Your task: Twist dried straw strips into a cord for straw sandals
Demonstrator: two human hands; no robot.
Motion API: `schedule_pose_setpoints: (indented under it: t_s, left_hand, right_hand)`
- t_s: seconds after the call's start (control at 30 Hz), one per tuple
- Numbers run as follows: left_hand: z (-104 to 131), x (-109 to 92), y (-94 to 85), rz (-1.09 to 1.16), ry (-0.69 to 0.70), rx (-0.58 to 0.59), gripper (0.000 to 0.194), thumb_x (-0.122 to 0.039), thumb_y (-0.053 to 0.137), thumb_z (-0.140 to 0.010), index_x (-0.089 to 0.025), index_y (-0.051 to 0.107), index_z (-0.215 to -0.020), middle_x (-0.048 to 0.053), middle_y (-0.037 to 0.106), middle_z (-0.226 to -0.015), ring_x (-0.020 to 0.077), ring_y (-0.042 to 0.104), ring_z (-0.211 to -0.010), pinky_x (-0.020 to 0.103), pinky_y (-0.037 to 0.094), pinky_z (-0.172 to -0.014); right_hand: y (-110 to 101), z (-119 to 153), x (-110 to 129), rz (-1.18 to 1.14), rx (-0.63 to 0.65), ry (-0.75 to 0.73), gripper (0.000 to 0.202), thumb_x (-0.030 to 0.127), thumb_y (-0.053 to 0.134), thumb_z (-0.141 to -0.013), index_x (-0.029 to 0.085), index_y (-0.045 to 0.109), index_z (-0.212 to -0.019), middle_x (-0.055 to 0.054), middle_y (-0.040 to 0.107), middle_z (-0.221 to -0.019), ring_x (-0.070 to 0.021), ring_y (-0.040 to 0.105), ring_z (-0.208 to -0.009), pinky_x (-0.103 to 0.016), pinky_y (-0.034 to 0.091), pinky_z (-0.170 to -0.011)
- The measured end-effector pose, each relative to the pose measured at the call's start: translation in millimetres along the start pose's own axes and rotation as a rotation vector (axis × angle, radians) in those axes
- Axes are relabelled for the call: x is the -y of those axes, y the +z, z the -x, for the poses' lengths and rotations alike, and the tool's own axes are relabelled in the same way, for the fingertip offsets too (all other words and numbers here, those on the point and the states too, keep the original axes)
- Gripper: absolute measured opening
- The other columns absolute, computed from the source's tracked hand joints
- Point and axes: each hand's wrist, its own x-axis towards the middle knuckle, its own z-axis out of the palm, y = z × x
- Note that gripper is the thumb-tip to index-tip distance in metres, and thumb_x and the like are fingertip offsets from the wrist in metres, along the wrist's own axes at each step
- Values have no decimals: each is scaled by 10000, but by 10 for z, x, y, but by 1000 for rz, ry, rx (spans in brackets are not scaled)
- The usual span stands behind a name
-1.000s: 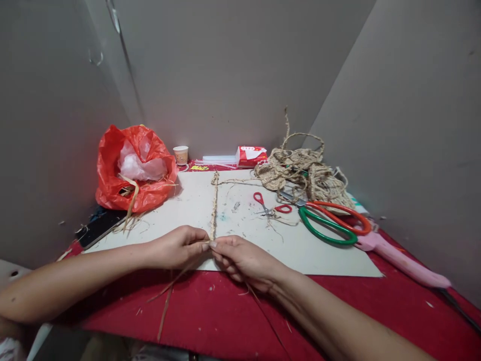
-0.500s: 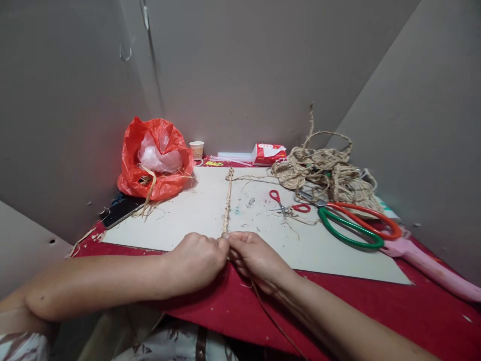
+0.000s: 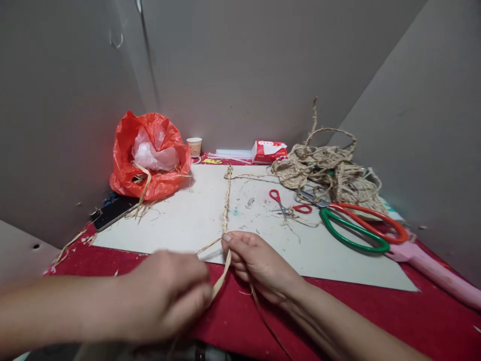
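Observation:
A narrow straw braid point(image 3: 227, 200) runs down the middle of the white board point(image 3: 188, 210) to my right hand point(image 3: 250, 255), whose thumb and finger pinch its near end. From that pinch a pale flat straw strand point(image 3: 222, 281) and a thinner one reach toward my left hand point(image 3: 169, 291). The left hand is closed, partly smeared by motion, and apparently grips the pale strand. Another thin brown strand point(image 3: 263, 313) trails from under my right hand toward the table's front edge. Small red-handled scissors point(image 3: 291, 205) lie on the board to the right of the braid.
At the right lie large scissors point(image 3: 353, 238) with green and orange handles, a heap of braided cord point(image 3: 330, 170) and a pink handle point(image 3: 436, 271). A red plastic bag point(image 3: 150, 183), a phone point(image 3: 114, 213), a paper cup point(image 3: 194, 146) and a tissue pack point(image 3: 269, 152) stand farther back.
My left hand has moved away from the right one, to the left and toward me, drawing straw strands out between them. My right hand keeps its pinch at the braid's end.

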Motion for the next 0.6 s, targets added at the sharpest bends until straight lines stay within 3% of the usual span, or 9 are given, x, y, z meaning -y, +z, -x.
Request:
schedule_pose_setpoints:
  t_s: [0.03, 0.07, 0.1, 0.17, 0.2, 0.27, 0.37, 0.47, 0.6]
  left_hand:
    - [-78, 61, -71, 129, -103, -196, 157, -220, 420, -870, -164, 566, -859, 33, 601, -782, 122, 540, -700, 237, 435, -667]
    - [-176, 127, -110, 259, -196, -312, 173, -239, 449, -857, -159, 563, -960, 51, 614, -893, 134, 555, -814, 251, 435, -750]
    - [-283, 194, -116, 419, -271, -326, 220, -261, 489, -830, -153, 549, -1011, 56, 609, -937, 135, 555, -845, 251, 432, -762]
    - [-487, 306, -48, 823, -393, -91, 214, -282, 486, -797, -135, 551, -937, 26, 589, -772, 104, 531, -644, 230, 427, -612]
    - [-566, 345, 9, 988, -419, 37, 192, -286, 468, -784, -132, 554, -862, 6, 560, -692, 83, 476, -532, 218, 398, -532]
    - [-662, 388, 122, 1170, -437, 167, 147, -266, 457, -754, -143, 536, -744, -59, 420, -531, 47, 283, -390, 188, 250, -401]
    - [-670, 416, 218, 1118, -400, 114, 130, -230, 463, -739, -140, 541, -686, -90, 288, -460, 48, 177, -392, 203, 133, -388]
    - [-629, 458, 224, 964, -329, 70, 166, -216, 456, -766, -119, 586, -729, -78, 343, -475, 52, 231, -425, 203, 171, -418]
    - [-639, 541, 206, 925, -262, 102, 201, -214, 446, -777, -113, 612, -725, -65, 393, -503, 58, 270, -458, 204, 215, -455]
  right_hand:
    - [-9, -1, 7, -6, 17, 2, 320, 451, 622, -753, 176, 481, -668, 135, 252, -408, -23, 95, -352, -188, 45, -345]
    - [-16, -3, 10, -8, 29, 5, 325, 452, 624, -755, 175, 477, -668, 135, 252, -413, -22, 94, -354, -189, 43, -348]
    - [-21, -9, 10, -7, 39, 8, 329, 454, 624, -757, 175, 475, -667, 134, 251, -416, -21, 94, -356, -190, 41, -351]
    - [-29, -24, 4, 12, 54, 12, 336, 460, 617, -764, 170, 478, -666, 132, 252, -420, -21, 98, -358, -190, 45, -353]
    - [-32, -33, 0, 27, 58, 12, 341, 466, 610, -769, 169, 480, -663, 130, 258, -421, -22, 103, -358, -191, 51, -352]
    - [-39, -46, -4, 69, 54, 9, 347, 479, 595, -778, 171, 485, -662, 124, 272, -420, -28, 115, -356, -191, 69, -346]
    - [-56, -47, 11, 150, 43, 17, 333, 479, 559, -802, 181, 487, -674, 118, 281, -421, -42, 134, -355, -194, 94, -342]
    - [-88, -37, 50, 318, 53, 18, 295, 439, 503, -848, 179, 516, -709, 106, 273, -433, -60, 168, -374, -201, 124, -359]
    - [-119, -34, 92, 635, 68, -83, 260, 345, 454, -887, 165, 537, -718, 39, 439, -583, -92, 368, -524, -207, 322, -502]
